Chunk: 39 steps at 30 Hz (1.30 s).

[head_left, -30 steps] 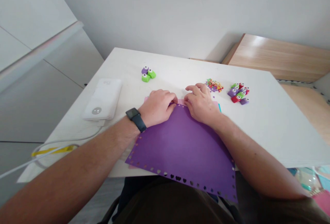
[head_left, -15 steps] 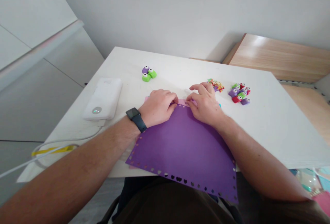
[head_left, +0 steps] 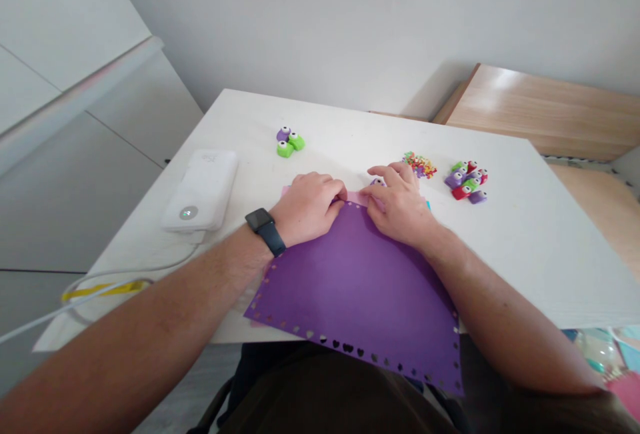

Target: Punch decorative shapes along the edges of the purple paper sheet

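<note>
A purple sheet of paper (head_left: 360, 281) lies over the table's front edge, with small shapes cut along its borders. My left hand (head_left: 310, 207), wearing a dark watch, pinches the sheet's far edge between thumb and fingers. At the same edge, the fingers of my right hand (head_left: 400, 211) curl around a small purple craft punch (head_left: 377, 183) with a white button. That punch is mostly hidden by the fingers. Pink paper (head_left: 353, 197) shows beneath the purple sheet, between my hands.
Several punches (head_left: 467, 182) sit at the right, beside a heap of coloured paper cut-outs (head_left: 421, 165). Three more punches (head_left: 290, 143) stand back left. A white power bank (head_left: 203, 187) with a cable (head_left: 150, 269) lies at left, near a yellow strip (head_left: 103, 291).
The purple punch now shows between my right fingers, where before only a pale blur was visible. My right fingers have shifted slightly; my left hand and the sheet have hardly moved.
</note>
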Available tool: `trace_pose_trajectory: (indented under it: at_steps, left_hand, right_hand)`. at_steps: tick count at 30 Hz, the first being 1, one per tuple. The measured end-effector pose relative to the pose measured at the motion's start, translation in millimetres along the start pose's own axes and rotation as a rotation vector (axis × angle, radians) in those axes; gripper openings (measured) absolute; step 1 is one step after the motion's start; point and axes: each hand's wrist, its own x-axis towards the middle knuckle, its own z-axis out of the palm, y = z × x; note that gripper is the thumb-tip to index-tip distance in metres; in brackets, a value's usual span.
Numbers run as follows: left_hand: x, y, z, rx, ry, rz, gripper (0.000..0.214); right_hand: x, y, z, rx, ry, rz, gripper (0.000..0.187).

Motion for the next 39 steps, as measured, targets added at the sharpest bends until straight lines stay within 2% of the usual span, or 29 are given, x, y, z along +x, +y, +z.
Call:
trace_pose_trajectory:
  at_steps: [6,17,21,26,34,39]
  left_hand:
    - [0,0,-0.7,0.004,-0.006,-0.001,0.014]
    - [1,-1,0.8,0.015,-0.018,0.003,0.015]
    - [0,-1,0.7,0.018,-0.014,0.003,0.014]
    - [0,-1,0.7,0.017,-0.014,0.003,0.015]
    - [0,-2,1.3,0.014,-0.014,0.005,0.015]
    - [1,-2,1.5,0.022,-0.011,0.004,0.014]
  right_hand:
    - [1,0,2,0.028,0.041,0.042,0.023]
    - [9,1,8,-0.013,0.015,0.081,0.018]
    - [13,-3,8,-0.031,0.041,0.081,0.019]
    - [15,-7,9,-0.055,0.009,0.063,0.022]
    - [11,0,9,0.003,0.133,0.064,0.019]
    - [9,0,10,0.007,0.073,0.069,0.017]
